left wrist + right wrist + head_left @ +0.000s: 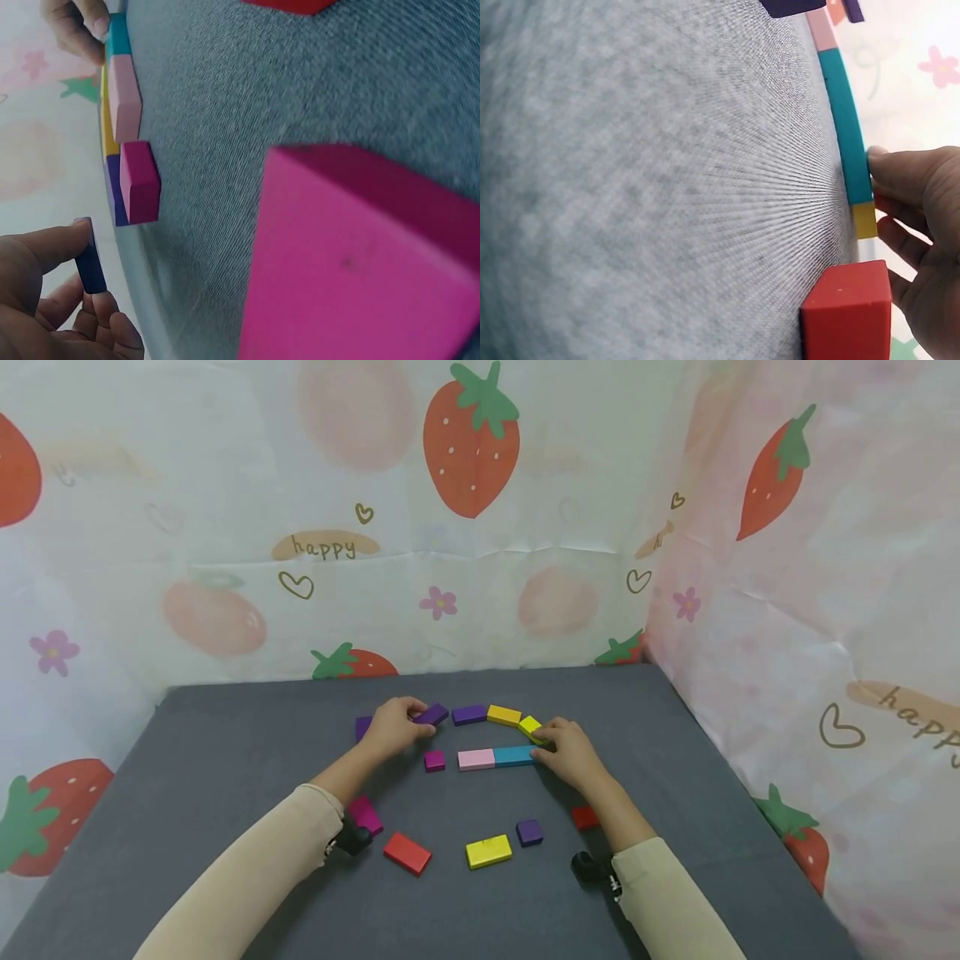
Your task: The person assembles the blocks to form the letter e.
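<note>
My left hand [392,727] pinches a purple block [432,715] between thumb and fingers, tilted, just left of a lying purple block [469,715]. An orange-yellow block [504,715] continues that row. My right hand [573,753] curls its fingers at the near end of a yellow block [529,727], which slants off the row; its thumb tip is right at the end of a blue block [846,127]. A pink block [476,760] lies end to end with the blue one. Left of them is a magenta block [140,182]. Another purple block [362,727] is partly hidden behind my left hand.
Nearer on the grey cloth [300,868] lie a magenta block [366,814], a red block [407,853], a yellow block [488,852], a small purple block [529,832] and a red block [585,817] by my right forearm. Strawberry-printed curtains [465,635] stand behind and at the sides.
</note>
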`<state>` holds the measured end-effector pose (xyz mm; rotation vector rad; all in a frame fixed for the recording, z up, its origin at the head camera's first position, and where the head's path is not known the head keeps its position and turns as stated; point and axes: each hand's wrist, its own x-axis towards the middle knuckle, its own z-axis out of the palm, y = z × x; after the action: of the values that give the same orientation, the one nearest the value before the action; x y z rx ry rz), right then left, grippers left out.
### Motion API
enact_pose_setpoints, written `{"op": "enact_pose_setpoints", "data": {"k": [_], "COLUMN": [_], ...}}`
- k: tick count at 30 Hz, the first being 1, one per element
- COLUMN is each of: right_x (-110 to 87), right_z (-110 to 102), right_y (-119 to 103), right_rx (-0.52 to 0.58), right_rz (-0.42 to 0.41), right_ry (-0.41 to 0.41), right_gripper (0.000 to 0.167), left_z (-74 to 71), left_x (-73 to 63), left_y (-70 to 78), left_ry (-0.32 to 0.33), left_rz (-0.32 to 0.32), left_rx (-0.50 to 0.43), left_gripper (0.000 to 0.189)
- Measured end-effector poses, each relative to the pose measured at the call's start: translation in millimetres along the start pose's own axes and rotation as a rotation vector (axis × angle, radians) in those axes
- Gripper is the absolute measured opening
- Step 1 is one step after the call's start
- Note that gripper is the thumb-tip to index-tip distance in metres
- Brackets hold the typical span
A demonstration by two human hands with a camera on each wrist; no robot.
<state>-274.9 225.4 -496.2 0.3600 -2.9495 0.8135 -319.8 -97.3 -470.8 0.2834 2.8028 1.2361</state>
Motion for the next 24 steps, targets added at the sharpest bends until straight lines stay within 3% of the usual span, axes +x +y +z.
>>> {"op": "enact_pose_setpoints", "data": {"k": [24], "right_x": [-0.1], "right_z": [1], "right_y": [0], "right_rx": [-0.010], "right_rz": [0.013], "right_ry": [-0.005], "right_gripper": [0.040], "left_z": [22.5], "left_x": [4.5], "left_y": [-5.2], "left_ry": [0.001], "left_rz": [-0.004], "left_rx": [0.072], "left_gripper": [0.042]}}
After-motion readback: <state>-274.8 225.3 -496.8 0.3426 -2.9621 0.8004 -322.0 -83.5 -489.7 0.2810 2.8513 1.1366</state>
